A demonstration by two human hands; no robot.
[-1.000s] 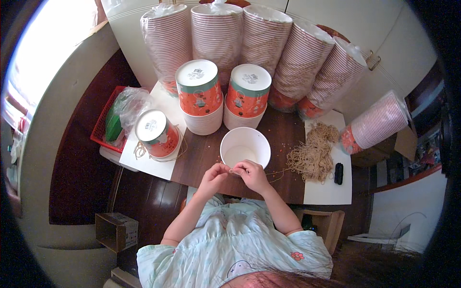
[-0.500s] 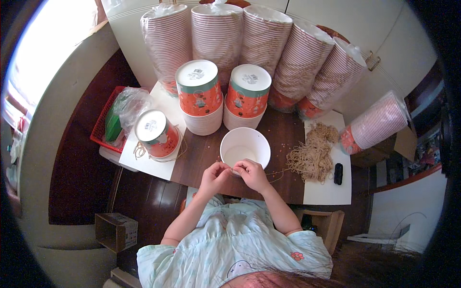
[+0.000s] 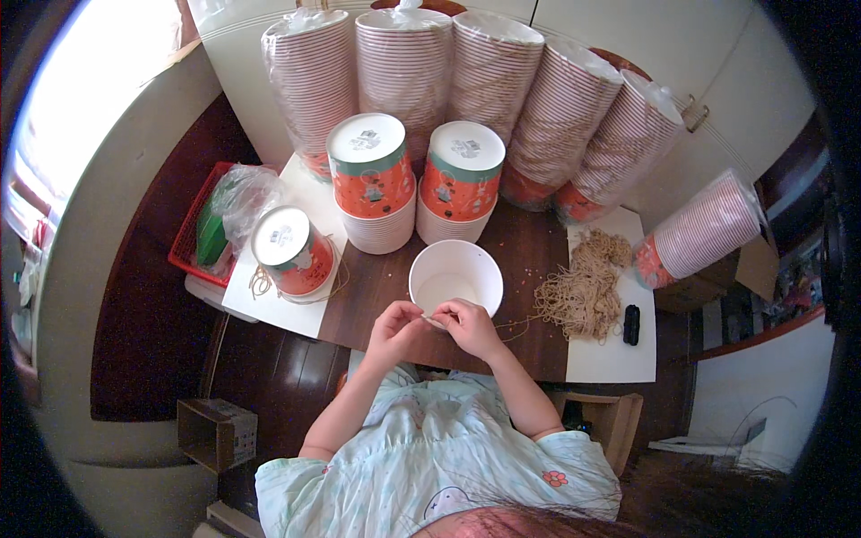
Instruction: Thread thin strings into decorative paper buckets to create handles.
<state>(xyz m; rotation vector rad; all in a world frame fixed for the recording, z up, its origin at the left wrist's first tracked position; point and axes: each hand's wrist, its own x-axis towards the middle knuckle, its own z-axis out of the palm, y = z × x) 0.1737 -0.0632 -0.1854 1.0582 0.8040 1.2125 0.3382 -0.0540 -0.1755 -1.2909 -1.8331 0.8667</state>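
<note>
My left hand (image 3: pixel 395 332) and my right hand (image 3: pixel 469 328) meet at the near rim of an open white paper tub (image 3: pixel 458 269). Fingertips of both are pinched on a bit of tan string (image 3: pixel 430 317) stretched between them. From beside my right hand a thin strand runs right to a loose, tangled heap of the same string (image 3: pixel 583 287). The tub stands upright, and its near rim is partly hidden by my fingers.
Two upside-down stacks of orange and green tubs (image 3: pixel 368 184) stand behind. An upturned tub (image 3: pixel 289 251) with string around its base is at left. Several plastic-wrapped tub stacks (image 3: pixel 404 81) line the back. A small black object (image 3: pixel 632 325) lies right; a red basket (image 3: pixel 193 224) sits left.
My fingertips have shifted slightly, and a little more of the string shows between them. The open tub sits a touch further left. The string heap and stacks look the same.
</note>
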